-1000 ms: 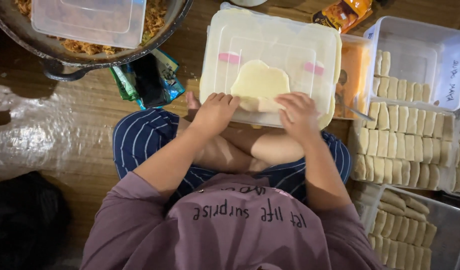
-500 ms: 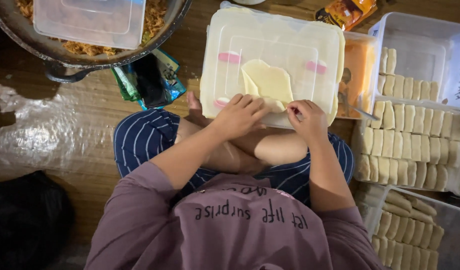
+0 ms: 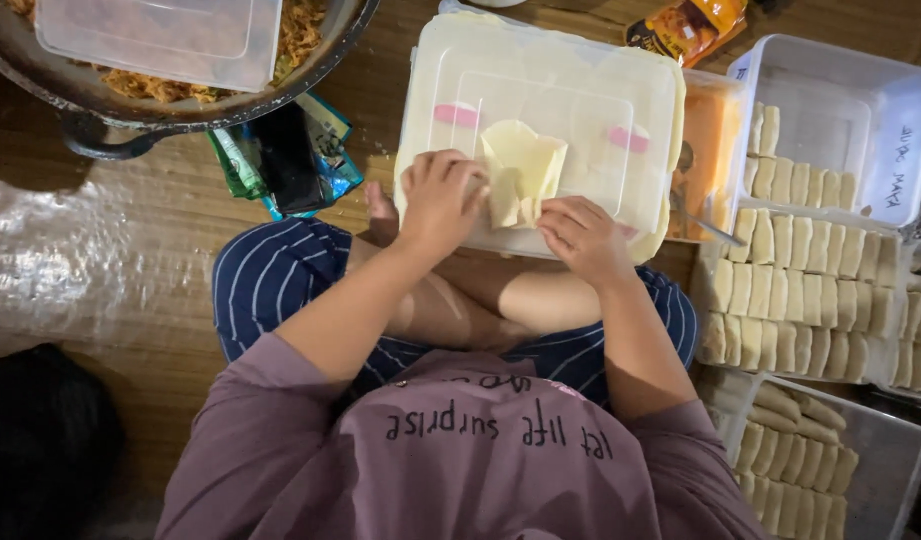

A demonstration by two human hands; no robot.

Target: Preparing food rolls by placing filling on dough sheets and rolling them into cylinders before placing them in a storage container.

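A pale yellow wrapper sheet point(image 3: 525, 165) lies partly folded on the lid of a white plastic box point(image 3: 540, 100) that rests on my crossed legs. My left hand point(image 3: 440, 195) grips the wrapper's near left part, fingers curled over a rolled piece. My right hand point(image 3: 580, 235) pinches the wrapper's near right edge. The far sides of the sheet stand folded up toward the middle.
A big dark pan point(image 3: 180, 100) of shredded orange filling with a clear plastic tub point(image 3: 160, 35) in it sits at top left. Snack packets point(image 3: 280, 160) lie beside it. Trays of finished pale rolls point(image 3: 800, 290) line the right side, beside an orange sauce container point(image 3: 705, 150).
The round flat wrapper has been folded in from its sides. Both hands have moved closer together at its near edge and rolled it up.
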